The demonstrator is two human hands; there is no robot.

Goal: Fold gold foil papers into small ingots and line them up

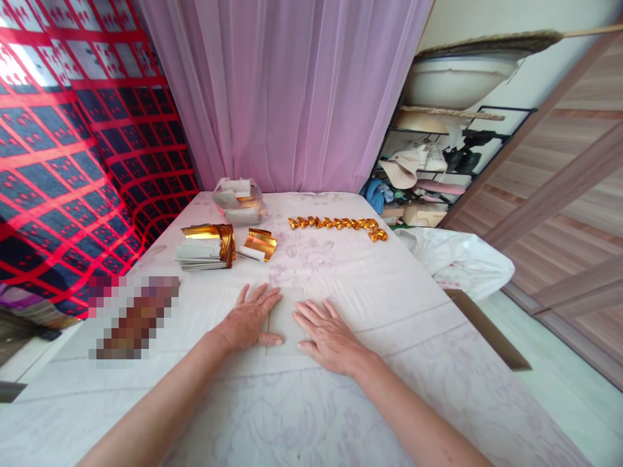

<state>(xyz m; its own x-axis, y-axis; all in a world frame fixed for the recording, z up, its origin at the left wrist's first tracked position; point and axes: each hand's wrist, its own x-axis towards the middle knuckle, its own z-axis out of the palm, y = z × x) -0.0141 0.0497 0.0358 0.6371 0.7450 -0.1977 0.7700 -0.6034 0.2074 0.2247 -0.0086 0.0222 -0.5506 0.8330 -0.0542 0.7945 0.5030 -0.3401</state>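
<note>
A pale grey sheet of paper lies flat on the table in front of me, a thin gold line along its left edge. My left hand rests on that edge, palm down with fingers spread. On the sheet's right side, my right hand also lies flat, fingers apart. Further off to the left stands a stack of gold-faced sheets with grey backs. Beside it is a loose curled gold foil sheet. A row of folded gold foil pieces runs across the far right of the table.
A clear plastic bag with more sheets sits at the back left. The table has a floral cover. A blurred-out patch hides something at left. White plastic bag and cardboard are beyond the right edge, near a shelf.
</note>
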